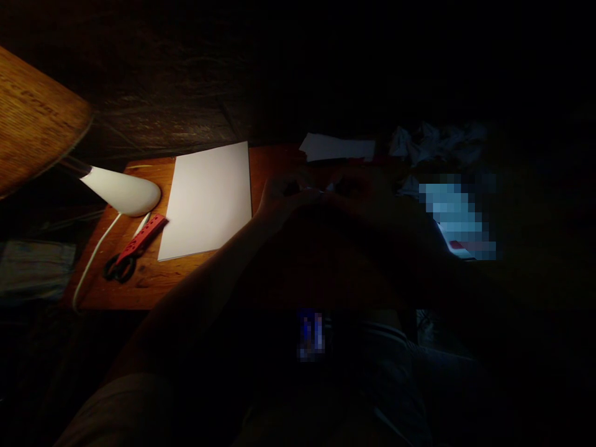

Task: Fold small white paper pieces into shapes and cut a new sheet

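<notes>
Above the middle of the wooden table, my two hands meet in deep shadow. My left hand [287, 194] is closed, its fingertips pinching one side of a small piece of white paper [322, 187]. On the other side, my right hand [351, 191] pinches the same paper; its outline is very dark. Most of the paper is hidden by fingers and shadow, so its exact shape cannot be made out. To the left of my left forearm lies a stack of white sheets [209, 202].
A white lamp [121, 189] with a brown shade [37, 118] stands left, near scissors [133, 248] with red-covered blades. Behind my hands lie white paper pieces [339, 148]. Several folded or crumpled papers [433, 144] and a lit, blurred-out screen [456, 217] are at right.
</notes>
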`<state>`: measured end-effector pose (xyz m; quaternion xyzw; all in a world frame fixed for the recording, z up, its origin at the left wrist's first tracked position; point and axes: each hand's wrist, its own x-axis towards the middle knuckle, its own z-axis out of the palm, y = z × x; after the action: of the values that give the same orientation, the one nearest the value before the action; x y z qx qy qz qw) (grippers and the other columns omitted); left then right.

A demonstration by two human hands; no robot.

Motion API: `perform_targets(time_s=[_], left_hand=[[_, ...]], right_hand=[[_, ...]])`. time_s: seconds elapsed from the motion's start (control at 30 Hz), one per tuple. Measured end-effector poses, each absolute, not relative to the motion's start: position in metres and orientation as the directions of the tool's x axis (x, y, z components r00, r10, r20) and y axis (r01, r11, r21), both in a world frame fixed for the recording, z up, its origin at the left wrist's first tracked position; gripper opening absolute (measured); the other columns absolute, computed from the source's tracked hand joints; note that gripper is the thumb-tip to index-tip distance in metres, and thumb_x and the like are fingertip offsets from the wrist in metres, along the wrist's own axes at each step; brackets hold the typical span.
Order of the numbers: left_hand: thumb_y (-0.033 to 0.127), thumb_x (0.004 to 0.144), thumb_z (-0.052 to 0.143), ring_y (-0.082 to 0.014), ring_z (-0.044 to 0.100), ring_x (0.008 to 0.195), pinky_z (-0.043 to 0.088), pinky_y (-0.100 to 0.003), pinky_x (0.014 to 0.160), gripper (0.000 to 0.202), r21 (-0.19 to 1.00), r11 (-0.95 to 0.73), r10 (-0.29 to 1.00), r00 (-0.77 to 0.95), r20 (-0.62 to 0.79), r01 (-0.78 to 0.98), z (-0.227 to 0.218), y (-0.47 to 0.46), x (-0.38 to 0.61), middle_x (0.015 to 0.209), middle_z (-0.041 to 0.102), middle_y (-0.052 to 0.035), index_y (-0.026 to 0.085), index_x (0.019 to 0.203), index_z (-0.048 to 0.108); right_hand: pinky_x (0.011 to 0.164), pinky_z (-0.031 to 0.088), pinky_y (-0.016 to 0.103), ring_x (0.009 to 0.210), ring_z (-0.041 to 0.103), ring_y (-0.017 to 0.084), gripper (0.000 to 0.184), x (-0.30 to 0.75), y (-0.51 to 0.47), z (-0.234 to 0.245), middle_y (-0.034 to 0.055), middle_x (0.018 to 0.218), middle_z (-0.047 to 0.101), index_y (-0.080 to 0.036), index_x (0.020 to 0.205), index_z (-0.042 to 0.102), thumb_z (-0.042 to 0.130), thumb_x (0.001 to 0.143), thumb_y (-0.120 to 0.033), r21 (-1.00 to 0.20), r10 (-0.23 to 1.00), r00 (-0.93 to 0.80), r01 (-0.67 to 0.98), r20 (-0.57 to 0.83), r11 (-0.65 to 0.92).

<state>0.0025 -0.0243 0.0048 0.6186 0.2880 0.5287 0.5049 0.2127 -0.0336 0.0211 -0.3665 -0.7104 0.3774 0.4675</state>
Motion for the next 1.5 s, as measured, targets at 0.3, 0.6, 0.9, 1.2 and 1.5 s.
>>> perform_targets(time_s=[0.3, 0.6, 0.9, 1.2, 1.5], left_hand=[[0.06, 0.076, 0.104, -0.0123, 0.067, 0.076, 0.053, -0.026, 0.071, 0.047, 0.924, -0.366, 0.887, 0.256, 0.383, -0.115, 0.0041, -0.0226, 0.0009, 0.082, 0.074, -0.0002, 0.022, 0.076, 0.076], [0.069, 0.072, 0.103, -0.0157, 0.071, 0.082, 0.057, -0.028, 0.07, 0.052, 0.937, -0.337, 0.916, 0.2, 0.348, -0.087, 0.0052, -0.0238, 0.0025, 0.092, 0.078, -0.0032, 0.024, 0.085, 0.079], [0.062, 0.078, 0.102, -0.0139, 0.066, 0.074, 0.054, -0.03, 0.069, 0.049, 0.924, -0.376, 0.905, 0.19, 0.381, -0.064, 0.0044, -0.0245, 0.0008, 0.077, 0.071, -0.0014, 0.023, 0.07, 0.074], [0.056, 0.077, 0.104, -0.0138, 0.072, 0.079, 0.056, -0.027, 0.071, 0.042, 0.934, -0.357, 0.92, 0.16, 0.357, -0.027, 0.0047, -0.0247, 0.0016, 0.088, 0.079, -0.0011, 0.023, 0.086, 0.079], [0.054, 0.076, 0.104, -0.014, 0.072, 0.081, 0.059, -0.028, 0.077, 0.045, 0.954, -0.297, 0.947, 0.114, 0.3, -0.045, -0.004, -0.0207, 0.0027, 0.085, 0.078, 0.0006, 0.022, 0.078, 0.073]], right_hand=[[0.067, 0.051, 0.033, 0.075, 0.063, 0.019, 0.042, 0.2139, -0.0316, 0.0178, 0.0027, 0.083, 0.072, -0.025, 0.083, 0.072, 0.086, 0.087, -0.065, -0.85, 0.874, -0.235, 0.229, 0.426, 0.475], [0.073, 0.056, 0.035, 0.083, 0.069, 0.022, 0.039, 0.2136, -0.0328, 0.0204, 0.005, 0.088, 0.078, -0.026, 0.081, 0.074, 0.086, 0.089, -0.062, -0.861, 0.884, -0.225, 0.225, 0.409, 0.456], [0.069, 0.052, 0.037, 0.074, 0.064, 0.022, 0.028, 0.2141, -0.0323, 0.0152, 0.004, 0.082, 0.074, -0.027, 0.083, 0.074, 0.09, 0.089, -0.049, -0.829, 0.885, -0.221, 0.315, 0.41, 0.462], [0.074, 0.054, 0.04, 0.083, 0.067, 0.025, 0.044, 0.2141, -0.033, 0.0221, 0.0066, 0.089, 0.074, -0.027, 0.087, 0.077, 0.086, 0.091, -0.07, -0.835, 0.887, -0.185, 0.303, 0.422, 0.46], [0.08, 0.06, 0.039, 0.095, 0.073, 0.026, 0.043, 0.2126, -0.0256, 0.0133, 0.0064, 0.102, 0.079, -0.028, 0.1, 0.079, 0.087, 0.089, -0.068, -0.894, 0.919, -0.133, 0.217, 0.37, 0.391]])
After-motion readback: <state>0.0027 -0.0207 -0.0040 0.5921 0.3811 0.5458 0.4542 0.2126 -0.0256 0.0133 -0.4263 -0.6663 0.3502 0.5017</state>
